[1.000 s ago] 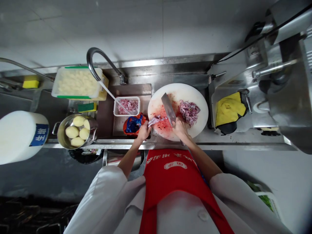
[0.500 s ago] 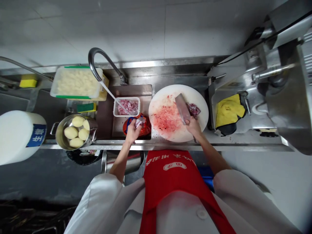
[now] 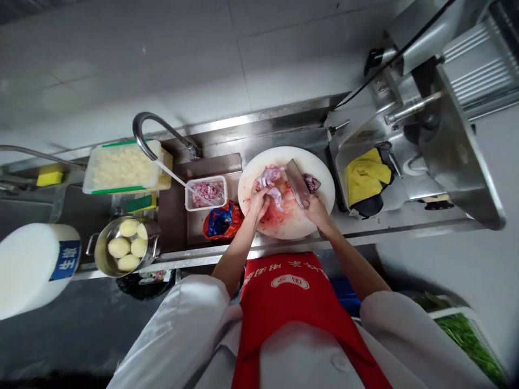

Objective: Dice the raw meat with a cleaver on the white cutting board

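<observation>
On the round white cutting board [image 3: 292, 229], stained red, lies a pale pink piece of raw meat [image 3: 275, 189]. My left hand [image 3: 258, 201] holds its near left side, fingers bent against it. My right hand [image 3: 317, 212] is wrapped round the handle of a broad cleaver [image 3: 297, 182], whose blade rests over the board just right of the meat. Behind the blade, to its right, sits a small dark red heap of meat [image 3: 311, 183]. Left of the board, in the sink, is an open red and blue bag [image 3: 222, 220].
A white basket [image 3: 187, 199] of chopped meat stands in the sink under the faucet [image 3: 140, 129]. Further left are a pot [image 3: 104, 254] of potatoes, a lidded box [image 3: 121, 167] and a white bucket [image 3: 32, 270]. At right, a yellow cloth [image 3: 367, 175] lies in a metal basin.
My left hand has moved right from above the bag to the board, and the pale meat now lies spread there. My right hand keeps hold of the cleaver. The view has tilted.
</observation>
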`<act>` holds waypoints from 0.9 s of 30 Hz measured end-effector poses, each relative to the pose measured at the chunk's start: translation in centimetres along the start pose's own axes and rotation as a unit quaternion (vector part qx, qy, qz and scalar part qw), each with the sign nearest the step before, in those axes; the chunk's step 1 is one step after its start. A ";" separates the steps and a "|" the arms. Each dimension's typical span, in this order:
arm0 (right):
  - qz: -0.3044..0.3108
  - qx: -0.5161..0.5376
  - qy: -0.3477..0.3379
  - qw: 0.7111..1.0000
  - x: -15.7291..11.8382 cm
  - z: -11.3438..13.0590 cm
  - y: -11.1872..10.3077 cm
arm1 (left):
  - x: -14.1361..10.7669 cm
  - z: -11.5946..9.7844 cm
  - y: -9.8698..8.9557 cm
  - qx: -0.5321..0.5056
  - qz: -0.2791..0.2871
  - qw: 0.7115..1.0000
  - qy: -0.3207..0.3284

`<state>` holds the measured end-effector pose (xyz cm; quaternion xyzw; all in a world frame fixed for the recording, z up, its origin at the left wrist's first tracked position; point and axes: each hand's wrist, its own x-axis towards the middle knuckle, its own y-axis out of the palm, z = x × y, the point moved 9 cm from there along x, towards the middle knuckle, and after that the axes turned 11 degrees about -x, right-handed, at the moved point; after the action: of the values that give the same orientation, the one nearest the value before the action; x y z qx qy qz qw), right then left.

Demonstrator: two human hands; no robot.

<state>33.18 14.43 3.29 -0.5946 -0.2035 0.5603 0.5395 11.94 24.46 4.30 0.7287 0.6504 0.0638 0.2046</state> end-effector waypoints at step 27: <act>0.062 -0.068 -0.087 0.992 -5.9 8.9 2.2 | -10.7 0.7 -10.6 0.411 -0.007 0.911 -0.021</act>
<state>22.75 12.41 5.85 -0.5904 -0.2499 0.6274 0.4421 0.87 14.66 1.44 0.7452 0.6194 -0.2263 -0.0989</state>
